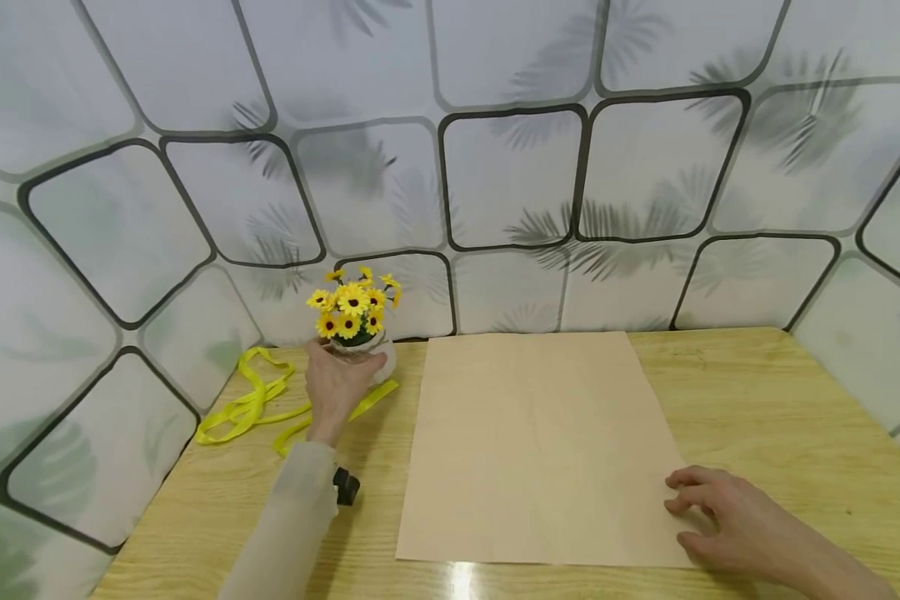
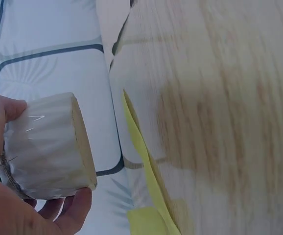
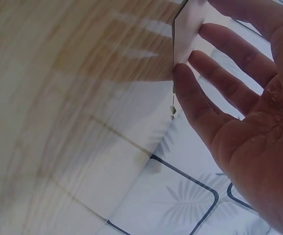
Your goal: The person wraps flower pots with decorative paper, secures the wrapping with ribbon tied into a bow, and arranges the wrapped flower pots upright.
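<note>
My left hand (image 1: 337,383) grips a small whitish flowerpot (image 1: 386,363) with yellow artificial-looking flowers (image 1: 352,302) at the back left of the table. In the left wrist view, thumb and fingers wrap the sides of the pot (image 2: 48,147), and its flat base faces the wooden tabletop. The flowers are mostly hidden there. At the front right, my right hand (image 1: 742,525) holds nothing, its fingers spread and slightly bent. Its fingertips are right at the right edge of a large beige paper sheet (image 1: 540,450), which also appears by the fingers in the right wrist view.
A loosely looped yellow ribbon (image 1: 251,404) lies left of the flowerpot, and one end passes under the left wrist. Patterned cloth walls (image 1: 517,179) enclose the wooden table (image 1: 787,417) at the back and sides. A small black device (image 1: 347,486) sits at the left wrist.
</note>
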### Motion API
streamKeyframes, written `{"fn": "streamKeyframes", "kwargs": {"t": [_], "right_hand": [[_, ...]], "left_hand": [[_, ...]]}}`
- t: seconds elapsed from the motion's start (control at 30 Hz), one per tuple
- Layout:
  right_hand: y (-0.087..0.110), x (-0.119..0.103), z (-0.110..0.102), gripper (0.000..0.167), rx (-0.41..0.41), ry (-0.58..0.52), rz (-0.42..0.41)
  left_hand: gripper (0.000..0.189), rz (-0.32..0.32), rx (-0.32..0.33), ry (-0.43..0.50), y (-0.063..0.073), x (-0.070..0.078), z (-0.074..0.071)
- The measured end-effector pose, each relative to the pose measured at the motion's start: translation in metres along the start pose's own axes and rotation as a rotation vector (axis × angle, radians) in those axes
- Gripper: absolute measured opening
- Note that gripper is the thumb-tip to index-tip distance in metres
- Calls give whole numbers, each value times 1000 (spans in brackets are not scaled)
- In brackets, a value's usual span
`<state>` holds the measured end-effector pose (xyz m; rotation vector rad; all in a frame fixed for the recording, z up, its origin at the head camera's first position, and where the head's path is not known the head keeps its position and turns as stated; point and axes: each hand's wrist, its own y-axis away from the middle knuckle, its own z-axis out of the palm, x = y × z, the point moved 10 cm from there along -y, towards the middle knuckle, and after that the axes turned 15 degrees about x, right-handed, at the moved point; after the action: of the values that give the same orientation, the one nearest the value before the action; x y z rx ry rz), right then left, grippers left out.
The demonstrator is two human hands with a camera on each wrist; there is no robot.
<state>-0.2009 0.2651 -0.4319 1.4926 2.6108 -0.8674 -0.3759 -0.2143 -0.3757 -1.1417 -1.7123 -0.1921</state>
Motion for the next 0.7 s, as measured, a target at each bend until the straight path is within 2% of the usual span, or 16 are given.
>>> {"fn": "streamKeyframes", "kwargs": {"t": [0.27,0.43,0.7], "right_hand": [[1,4,3,22,-35,-4,33],[1,0,0,23,1,18,-10],[2,2,2,22,-26,37,20]], "left_hand": [[94,13,-27,44,10,12,1],[93,27,-42,79,17,21,2],[92,48,-99,124,35,33,15]]}}
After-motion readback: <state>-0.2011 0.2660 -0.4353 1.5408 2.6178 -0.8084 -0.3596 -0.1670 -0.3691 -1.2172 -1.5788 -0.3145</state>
